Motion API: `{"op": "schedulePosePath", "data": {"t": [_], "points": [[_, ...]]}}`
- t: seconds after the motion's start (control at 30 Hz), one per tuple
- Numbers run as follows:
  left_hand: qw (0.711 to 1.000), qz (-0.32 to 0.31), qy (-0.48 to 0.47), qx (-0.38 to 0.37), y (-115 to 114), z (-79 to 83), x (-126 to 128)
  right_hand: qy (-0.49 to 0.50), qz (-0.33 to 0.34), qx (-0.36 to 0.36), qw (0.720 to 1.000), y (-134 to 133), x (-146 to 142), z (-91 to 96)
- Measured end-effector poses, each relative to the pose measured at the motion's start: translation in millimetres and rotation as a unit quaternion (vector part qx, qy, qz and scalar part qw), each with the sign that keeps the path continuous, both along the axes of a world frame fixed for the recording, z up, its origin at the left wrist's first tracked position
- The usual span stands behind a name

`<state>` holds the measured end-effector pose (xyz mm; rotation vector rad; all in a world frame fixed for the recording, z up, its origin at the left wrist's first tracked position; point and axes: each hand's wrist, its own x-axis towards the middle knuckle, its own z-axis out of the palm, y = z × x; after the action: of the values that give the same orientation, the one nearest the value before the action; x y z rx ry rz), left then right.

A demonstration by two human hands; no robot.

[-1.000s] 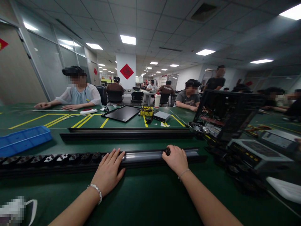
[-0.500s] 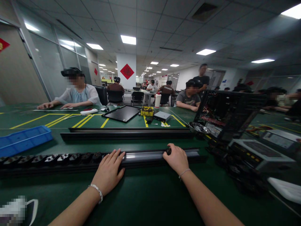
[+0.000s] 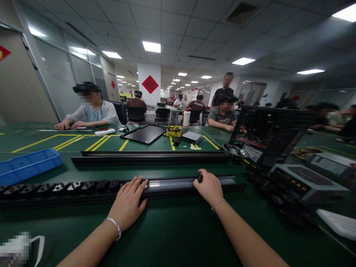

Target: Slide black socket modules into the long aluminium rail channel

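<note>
A long black metal rail (image 3: pixel 169 193) lies across the table in front of me, with a shiny channel along its top. Several black plug-like modules (image 3: pixel 75 186) with prongs on top sit side by side in its left part. Stretched over the rail just right of this row is my left hand (image 3: pixel 130 202), its fingers extended and thumb at the near edge. My right hand (image 3: pixel 208 187) has its fingers curled around a small black part (image 3: pixel 199 178) at the channel's right portion. The palm hides most of that part.
Beyond lie two more black rails (image 3: pixel 150 159). A blue bin (image 3: pixel 30 163) sits at left; an open computer case (image 3: pixel 268 133), a metal bowl (image 3: pixel 235 151) and a power supply (image 3: pixel 308 181) stand at right. A flat black panel (image 3: pixel 144 134) and co-workers are across the green table.
Both my hands stay almost still on the rail. In the background a standing person has shifted to the left.
</note>
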<state>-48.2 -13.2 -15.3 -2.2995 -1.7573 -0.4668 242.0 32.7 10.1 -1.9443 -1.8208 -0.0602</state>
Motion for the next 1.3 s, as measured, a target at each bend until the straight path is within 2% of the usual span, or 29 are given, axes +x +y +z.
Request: {"op": "schedulePosePath", "data": {"t": [0.33, 1.3], "points": [[1.000, -0.012, -0.002, 0.026, 1.3, -3.2, -1.1, 0.000, -0.001, 0.007, 1.000, 0.0, -0.3, 0.3], [1.000, -0.011, 0.003, 0.023, 0.7, -2.1, -1.2, 0.019, -0.010, 0.003, 1.000, 0.9, 1.9, -0.4]]}}
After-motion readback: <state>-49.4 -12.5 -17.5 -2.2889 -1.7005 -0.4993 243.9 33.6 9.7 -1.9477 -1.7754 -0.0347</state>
